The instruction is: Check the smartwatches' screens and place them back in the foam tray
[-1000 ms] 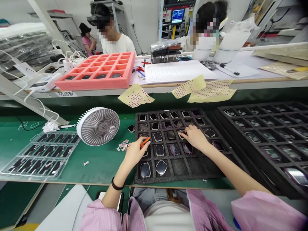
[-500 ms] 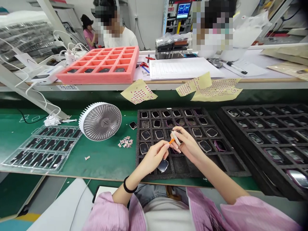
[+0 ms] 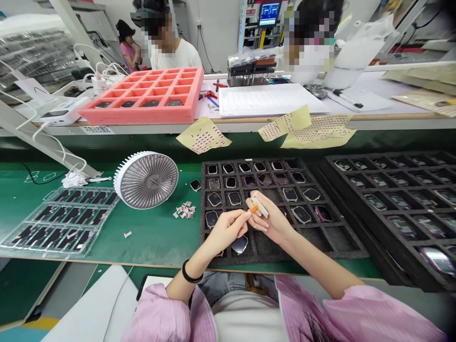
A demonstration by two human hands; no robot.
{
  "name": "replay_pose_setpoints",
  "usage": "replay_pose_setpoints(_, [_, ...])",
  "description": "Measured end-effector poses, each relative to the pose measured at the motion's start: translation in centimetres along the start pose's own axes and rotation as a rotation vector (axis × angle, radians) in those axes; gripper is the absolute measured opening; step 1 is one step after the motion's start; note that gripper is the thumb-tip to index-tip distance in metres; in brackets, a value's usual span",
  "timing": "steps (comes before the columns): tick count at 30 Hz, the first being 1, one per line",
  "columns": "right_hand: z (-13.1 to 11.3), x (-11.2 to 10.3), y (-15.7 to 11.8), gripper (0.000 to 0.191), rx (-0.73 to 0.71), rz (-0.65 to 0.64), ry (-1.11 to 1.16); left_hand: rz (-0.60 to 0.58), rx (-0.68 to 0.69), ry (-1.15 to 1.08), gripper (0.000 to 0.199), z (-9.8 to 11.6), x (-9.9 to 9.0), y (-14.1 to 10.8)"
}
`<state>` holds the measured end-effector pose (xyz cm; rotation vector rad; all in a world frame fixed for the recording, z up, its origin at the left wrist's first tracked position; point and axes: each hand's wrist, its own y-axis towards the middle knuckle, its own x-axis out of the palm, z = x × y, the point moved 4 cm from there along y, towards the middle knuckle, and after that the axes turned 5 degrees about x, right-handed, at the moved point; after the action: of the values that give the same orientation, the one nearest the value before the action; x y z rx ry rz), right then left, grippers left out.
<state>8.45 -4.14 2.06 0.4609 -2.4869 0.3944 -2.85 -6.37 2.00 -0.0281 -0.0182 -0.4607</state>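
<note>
The one view looks out from the person's head, facing forward and down over their own pink sleeve (image 3: 377,318), which fills the lower right edge. The left hand (image 3: 228,232) and right hand (image 3: 272,221) sit close to the camera at lower centre, above the green desk (image 3: 153,237). The wide view reaches across to a farther desk (image 3: 320,116) and, at upper left, a co-worker (image 3: 176,56), well away.

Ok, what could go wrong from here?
The orange tool in the left hand is close to the small white piece in the right hand, above the black foam tray. A slip could perhaps mark the glossy device below. The loose scraps beside the tray could also get knocked into its pockets.
</note>
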Motion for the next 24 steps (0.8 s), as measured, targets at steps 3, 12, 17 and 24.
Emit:
replay_pose_setpoints(3, [0.5,-0.1,0.5,0.035,0.061,-0.016,0.108,0.001,0.001,-0.070,0.046,-0.1,0.1,0.1])
replay_pose_setpoints(12, [0.8,-0.1,0.0,0.024,-0.038,0.128,-0.062,0.105,0.082,-0.092,0.045,-0.1,-0.1,0.7])
replay_pose_setpoints(17, [-0.7,-3.0,1.0,0.021,-0.208,0.167,-0.515,0.212,0.026,0.030,0.042,-0.4,-1.9,-0.1])
replay_pose_setpoints(24, [-4.3,-11.2,2.6,0.010,-0.214,0.459,-1.502,0.627,-0.045,0.775,0.034,-1.7,-10.5,-4.8])
